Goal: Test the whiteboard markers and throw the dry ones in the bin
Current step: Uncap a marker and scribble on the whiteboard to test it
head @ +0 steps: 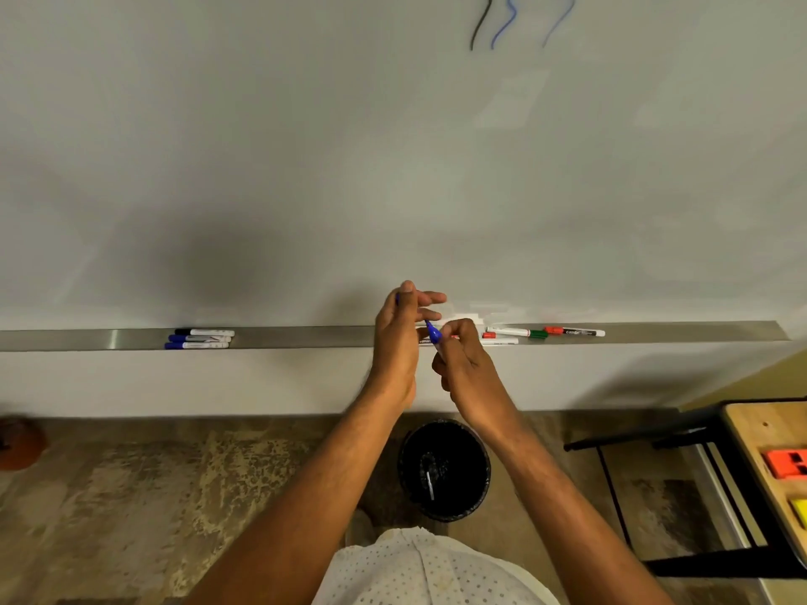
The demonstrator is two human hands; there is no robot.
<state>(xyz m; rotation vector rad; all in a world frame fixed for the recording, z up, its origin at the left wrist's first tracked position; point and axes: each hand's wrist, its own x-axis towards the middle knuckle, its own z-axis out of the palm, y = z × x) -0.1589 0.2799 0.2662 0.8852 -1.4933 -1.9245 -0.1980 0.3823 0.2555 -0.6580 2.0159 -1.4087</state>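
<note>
Blue marker held in both hands over the whiteboard's ledge.

The right hand point(463, 355) has its grip closed round the blue marker point(433, 333); the left hand point(399, 338) pinches something small and blue at its fingertips, other fingers spread. Three markers point(198, 338) lie on the metal ledge point(305, 337) to the left, red and green markers point(546, 333) to the right. A black bin point(443, 469) stands on the floor below.
</note>
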